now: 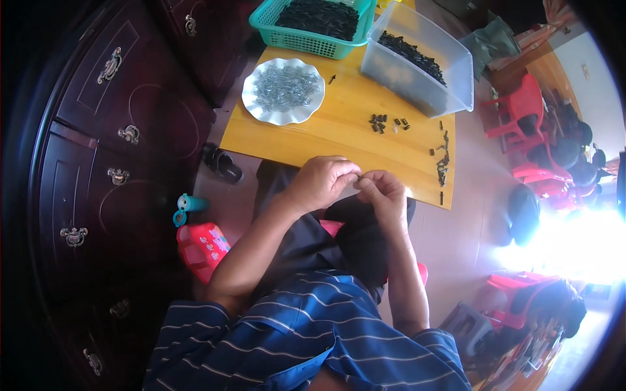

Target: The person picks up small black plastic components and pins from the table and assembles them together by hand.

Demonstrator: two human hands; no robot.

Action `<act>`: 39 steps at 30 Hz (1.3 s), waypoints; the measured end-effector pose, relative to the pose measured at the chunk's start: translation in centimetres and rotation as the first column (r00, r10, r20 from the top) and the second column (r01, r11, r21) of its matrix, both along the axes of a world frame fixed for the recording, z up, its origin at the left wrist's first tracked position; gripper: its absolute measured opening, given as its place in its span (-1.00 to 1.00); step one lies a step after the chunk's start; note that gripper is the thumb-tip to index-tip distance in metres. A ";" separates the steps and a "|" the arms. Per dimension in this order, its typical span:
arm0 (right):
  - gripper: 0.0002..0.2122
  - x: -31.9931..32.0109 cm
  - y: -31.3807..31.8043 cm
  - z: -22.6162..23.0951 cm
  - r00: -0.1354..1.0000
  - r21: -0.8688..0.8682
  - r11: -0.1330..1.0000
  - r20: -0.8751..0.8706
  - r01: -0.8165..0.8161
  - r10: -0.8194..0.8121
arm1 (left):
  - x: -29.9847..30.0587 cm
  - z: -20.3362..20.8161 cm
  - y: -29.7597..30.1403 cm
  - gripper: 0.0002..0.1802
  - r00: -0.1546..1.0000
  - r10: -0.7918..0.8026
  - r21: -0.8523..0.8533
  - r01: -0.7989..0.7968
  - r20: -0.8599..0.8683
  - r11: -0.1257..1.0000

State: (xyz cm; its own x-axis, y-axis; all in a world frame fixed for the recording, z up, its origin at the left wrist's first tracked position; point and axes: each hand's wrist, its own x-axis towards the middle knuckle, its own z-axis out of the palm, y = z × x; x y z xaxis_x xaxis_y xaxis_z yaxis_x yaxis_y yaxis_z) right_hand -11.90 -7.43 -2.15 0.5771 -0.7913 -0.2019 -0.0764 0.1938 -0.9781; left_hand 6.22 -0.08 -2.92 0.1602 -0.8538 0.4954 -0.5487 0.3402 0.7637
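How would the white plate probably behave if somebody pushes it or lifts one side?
The plate is probably stiff, as its wavy rim looks evenly shaped. It may slide rather than roll, since it sits flat on the glossy table. If tilted, it could easily spill the many loose, small pieces in it.

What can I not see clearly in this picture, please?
All in the head view:
- Shape of the small piece at the fingertips of left hand and right hand: mostly covered by fingers, and too small.
- Far side of the green basket: cut off by the top edge.
- Single clear pieces on the plate: too small, heaped together.
- Whatever lies behind the bright light: washed out by glare.
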 end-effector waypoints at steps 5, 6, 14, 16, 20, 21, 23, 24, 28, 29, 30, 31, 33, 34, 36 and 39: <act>-0.84 -0.6 -0.4 -0.4 0.997 0.094 0.993 -0.032 -0.073 0.077 | 0.1 0.0 0.2 -0.91 0.999 -0.036 0.050 0.035 0.018 0.998; -0.82 -0.7 -0.5 -0.5 0.995 0.156 0.983 -0.022 -0.094 0.099 | 0.1 0.0 0.2 -0.91 0.998 -0.051 0.056 0.050 0.025 0.997; -0.83 -0.7 -0.1 -2.4 0.980 0.395 0.916 0.200 -0.075 -0.006 | -1.0 0.8 0.2 -0.62 1.000 -0.011 0.045 0.011 0.003 0.999; -0.83 0.0 0.5 -2.3 0.965 0.442 0.895 0.254 -0.055 -0.066 | -1.2 0.9 0.3 -0.55 0.998 0.046 -0.019 -0.045 0.048 0.999; -0.84 0.5 0.9 -2.9 0.919 0.475 0.870 0.387 -0.133 -0.071 | -1.6 0.4 0.3 -0.61 0.969 0.136 0.002 -0.140 0.204 0.990; -0.83 0.5 1.0 -3.1 0.901 0.496 0.851 0.429 -0.169 -0.071 | -1.7 0.2 0.2 -0.65 0.957 0.165 -0.026 -0.163 0.239 0.986; -0.81 0.6 1.2 -3.1 0.904 0.539 0.826 0.419 -0.167 -0.090 | -1.4 -0.2 0.1 -0.67 0.953 0.162 -0.024 -0.161 0.257 0.987; -0.78 0.7 1.3 -3.0 0.907 0.579 0.798 0.408 -0.166 -0.108 | -1.2 -0.3 0.1 -0.69 0.948 0.160 -0.023 -0.160 0.275 0.987; -0.70 0.4 1.1 -2.9 0.878 0.620 0.739 0.471 -0.263 -0.083 | -0.8 0.3 0.5 -0.70 0.970 0.105 0.029 -0.114 0.221 0.993; -0.66 0.2 1.0 -2.9 0.849 0.626 0.714 0.522 -0.313 -0.085 | -0.8 0.4 0.5 -0.69 0.978 0.090 0.031 -0.097 0.188 0.995; -0.63 0.2 0.9 -2.9 0.816 0.628 0.688 0.571 -0.363 -0.090 | -0.8 0.5 0.5 -0.69 0.985 0.075 0.033 -0.081 0.155 0.996; -0.63 0.2 0.9 -2.8 0.816 0.629 0.688 0.570 -0.362 -0.091 | -0.8 0.5 0.5 -0.69 0.985 0.074 0.034 -0.081 0.154 0.996; -0.61 0.2 1.0 -2.5 0.826 0.650 0.670 0.555 -0.359 -0.097 | -0.7 0.5 0.5 -0.70 0.990 0.055 0.015 -0.057 0.129 0.998; -0.61 0.2 1.0 -2.6 0.826 0.651 0.670 0.555 -0.358 -0.098 | -0.6 0.6 0.6 -0.70 0.990 0.053 0.015 -0.055 0.129 0.998; -0.61 0.2 1.0 -2.9 0.801 0.622 0.676 0.593 -0.394 -0.079 | -0.5 1.1 0.7 -0.71 0.990 0.016 0.071 -0.026 0.140 0.997; -0.62 0.5 1.2 -2.3 0.805 0.626 0.675 0.588 -0.392 -0.077 | -0.4 1.3 0.9 -0.73 0.994 -0.010 0.084 0.000 0.112 0.996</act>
State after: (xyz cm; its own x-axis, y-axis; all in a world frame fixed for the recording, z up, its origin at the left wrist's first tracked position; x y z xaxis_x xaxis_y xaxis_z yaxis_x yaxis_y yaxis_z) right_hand -11.43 -6.21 -4.48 0.8646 -0.4303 -0.2594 0.2977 0.8546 -0.4255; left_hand 5.84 0.82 -1.65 0.1034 -0.8935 0.4369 -0.6308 0.2807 0.7234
